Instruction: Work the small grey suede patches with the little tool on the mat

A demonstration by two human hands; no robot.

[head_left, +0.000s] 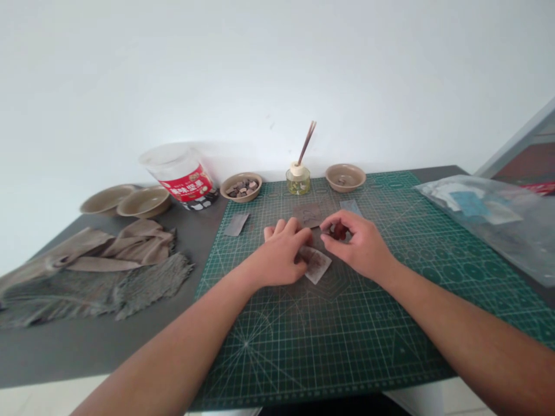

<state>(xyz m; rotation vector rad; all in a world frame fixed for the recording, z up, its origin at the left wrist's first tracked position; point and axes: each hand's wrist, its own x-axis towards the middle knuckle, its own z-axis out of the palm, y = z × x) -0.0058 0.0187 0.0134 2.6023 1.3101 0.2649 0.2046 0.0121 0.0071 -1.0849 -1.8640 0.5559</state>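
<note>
With the right hand (362,245) seemingly pinching a small dark piece (326,231) between thumb and fingertip, a slip is looking like the likeliest trouble: so little of the piece is showing beyond the fingers that a loose grip could be letting it drop onto the green mat (260,370). The left hand (281,254) is resting low over the mat with its fingers spreading apart and bending, thumb and forefinger lying about a small packet (318,266); whether they are pinching it or only steadying it, I cannot tell. The packet is appearing thin and light, so an uneven push could be creasing it or sending it sliding. Because the hands are working so close together, a knuckle could also be catching the brown sheet (307,214) that is lying just beyond them. As for looks, the packet is lying on the mat between the two hands, its left end disappearing under the left one; it is showing a pale, cloudy, see-through surface with a brownish patch near the fingers, and its corner is pointing toward the wearer. The dark piece is sitting at the right fingertips, too blurred for its shape to be telling much.
</note>
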